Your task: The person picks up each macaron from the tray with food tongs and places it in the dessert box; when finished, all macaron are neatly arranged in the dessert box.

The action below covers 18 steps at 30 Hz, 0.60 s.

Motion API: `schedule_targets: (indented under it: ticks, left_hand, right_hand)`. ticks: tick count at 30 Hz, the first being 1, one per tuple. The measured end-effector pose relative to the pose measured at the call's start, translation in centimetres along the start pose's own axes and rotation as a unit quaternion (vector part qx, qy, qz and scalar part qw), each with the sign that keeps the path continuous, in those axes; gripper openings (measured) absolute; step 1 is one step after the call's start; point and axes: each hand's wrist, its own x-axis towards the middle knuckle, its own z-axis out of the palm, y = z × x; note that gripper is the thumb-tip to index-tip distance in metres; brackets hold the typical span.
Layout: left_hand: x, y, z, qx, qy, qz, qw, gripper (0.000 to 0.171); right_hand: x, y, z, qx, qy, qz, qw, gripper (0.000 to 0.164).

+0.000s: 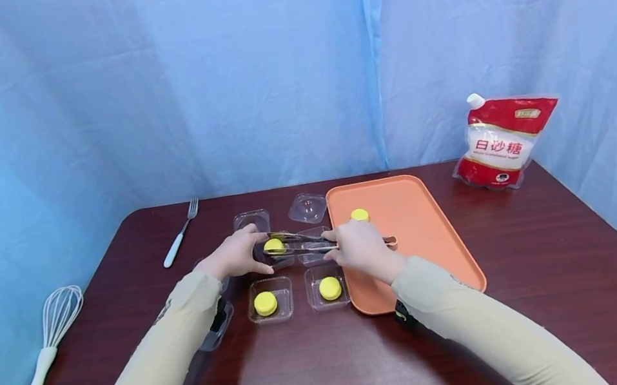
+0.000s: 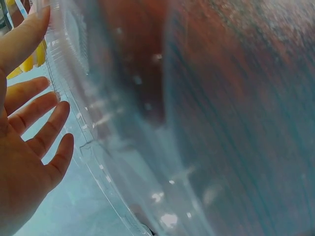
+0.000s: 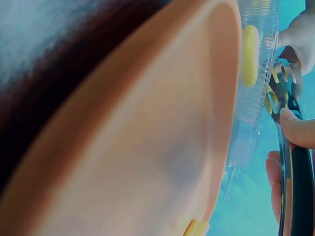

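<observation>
My right hand (image 1: 361, 247) grips metal tongs (image 3: 285, 91) that point left. Their tips straddle a yellow macaron (image 1: 274, 245) over a clear plastic container in the middle. At that container's left side is my left hand (image 1: 236, 254), its fingers loosely extended and spread in the left wrist view, right at the clear plastic edge. Nearer to me, one macaron (image 1: 265, 303) sits in a clear container (image 1: 286, 316), and another macaron (image 1: 329, 288) sits in the container to its right. A further macaron (image 1: 359, 215) lies on the orange tray (image 1: 421, 229), partly behind my right hand.
More clear containers (image 1: 251, 218) and a clear lid (image 1: 307, 208) lie toward the back. A fork (image 1: 181, 235) and a whisk (image 1: 48, 350) are on the left side of the table. At the back right stands a red sugar pouch (image 1: 498, 145).
</observation>
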Motion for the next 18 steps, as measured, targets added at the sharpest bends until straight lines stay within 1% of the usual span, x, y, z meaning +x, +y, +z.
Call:
schedule_targets:
  ticks: [4, 9, 18]
  left_hand:
    - [-0.01, -0.02, 0.09, -0.003, 0.003, 0.002, 1.0, 0.077]
    - [-0.03, 0.06, 0.06, -0.005, 0.004, 0.006, 1.0, 0.075]
    - [-0.12, 0.07, 0.1, -0.007, 0.006, 0.004, 1.0, 0.074]
  right_hand:
    - [-0.02, -0.09, -0.06, 0.0, -0.007, 0.005, 1.0, 0.039]
    - [0.02, 0.01, 0.08, 0.014, -0.011, 0.01, 1.0, 0.041]
    - [-0.09, 0.11, 0.17, 0.036, -0.017, 0.016, 0.999, 0.047]
